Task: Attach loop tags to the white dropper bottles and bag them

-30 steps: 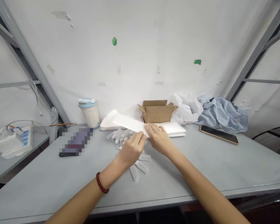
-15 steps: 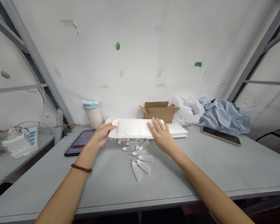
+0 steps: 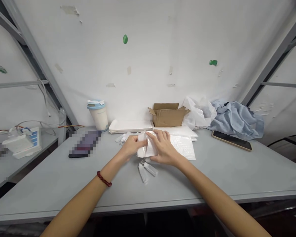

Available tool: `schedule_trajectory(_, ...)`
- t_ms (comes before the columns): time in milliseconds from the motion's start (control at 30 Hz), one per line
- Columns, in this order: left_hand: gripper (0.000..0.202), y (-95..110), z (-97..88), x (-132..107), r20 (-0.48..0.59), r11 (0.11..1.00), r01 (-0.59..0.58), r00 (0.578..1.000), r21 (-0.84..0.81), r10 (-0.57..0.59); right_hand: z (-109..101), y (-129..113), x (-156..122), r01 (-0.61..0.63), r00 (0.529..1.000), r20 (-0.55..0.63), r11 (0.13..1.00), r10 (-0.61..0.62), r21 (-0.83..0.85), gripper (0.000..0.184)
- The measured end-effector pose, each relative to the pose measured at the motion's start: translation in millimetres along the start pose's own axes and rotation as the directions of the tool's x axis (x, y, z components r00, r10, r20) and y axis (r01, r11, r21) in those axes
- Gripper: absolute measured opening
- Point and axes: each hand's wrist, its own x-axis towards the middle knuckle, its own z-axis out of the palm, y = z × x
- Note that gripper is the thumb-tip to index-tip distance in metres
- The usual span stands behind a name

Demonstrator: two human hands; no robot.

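Observation:
A white bubble mailer (image 3: pixel 184 146) lies tilted between my two hands, low over the table. My left hand (image 3: pixel 133 146) wears a red bead bracelet at the wrist and pinches the mailer's left end, thumb on top. My right hand (image 3: pixel 164 148) presses and grips it near the same end, fingers bent over the open edge. Just below the hands, small translucent plastic bottles (image 3: pixel 143 172) with thin loops rest on the table. More such bottles (image 3: pixel 125 137) show behind my left hand, and the mailer hides others.
Along the wall stand a cup with a blue lid (image 3: pixel 98 115), stacked white mailers (image 3: pixel 130 126), an open cardboard box (image 3: pixel 167 117), a white plastic bag (image 3: pixel 198 113) and blue cloth (image 3: pixel 236 118). Phones lie left (image 3: pixel 85 144) and right (image 3: pixel 232 140). A power strip (image 3: pixel 29 143) sits far left.
The mailer has come nearer and to the right, away from the white stack at the back. Both hands have closed in on its left end and stand closer together.

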Motion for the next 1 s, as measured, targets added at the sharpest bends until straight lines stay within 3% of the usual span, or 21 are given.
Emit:
schedule_trajectory(167, 0.028, -2, -5.0, 4, -0.078, 0.989, -0.031, 0.996, 0.145, 0.043, -4, 2, 1, -0.012, 1.0, 0.002, 1.0, 0.012, -0.01, 0.071)
schedule_trajectory(400, 0.044, 9, -19.6, 2, 0.112, 0.958, -0.059, 0.993, 0.28, 0.029, -13, 28, 1, -0.165, 0.982, -0.102, 0.985, 0.16, -0.043, 0.053)
schedule_trajectory(467, 0.037, 15, -24.1, -3, 0.259, 0.918, -0.112, 0.966, 0.381, 0.01, -16, 37, 1, -0.237, 0.965, -0.124, 0.971, 0.232, -0.021, 0.049)
schedule_trajectory(567, 0.027, 19, -27.6, -8, 0.457, 0.835, -0.155, 0.88, 0.529, -0.126, -21, 45, 0, -0.31, 0.943, -0.124, 0.95, 0.31, 0.023, 0.046)
schedule_trajectory(633, 0.024, 17, -27.2, -10, 0.488, 0.78, -0.161, 0.849, 0.605, -0.203, -22, 48, -1, -0.333, 0.934, -0.124, 0.942, 0.335, 0.035, 0.046)
schedule_trajectory(733, 0.018, 12, -24.2, -9, 0.511, 0.751, -0.19, 0.831, 0.633, -0.219, -22, 48, -1, -0.336, 0.933, -0.123, 0.941, 0.337, 0.026, 0.046)
schedule_trajectory(833, 0.017, 12, -21.8, -9, 0.506, 0.774, -0.197, 0.844, 0.601, -0.178, -19, 47, -1, -0.303, 0.948, -0.101, 0.953, 0.301, -0.005, 0.047)
schedule_trajectory(1000, 0.019, 25, -21.6, -13, 0.377, 0.884, -0.177, 0.926, 0.433, 0.002, -15, 43, 0, -0.279, 0.96, -0.03, 0.96, 0.279, -0.008, 0.051)
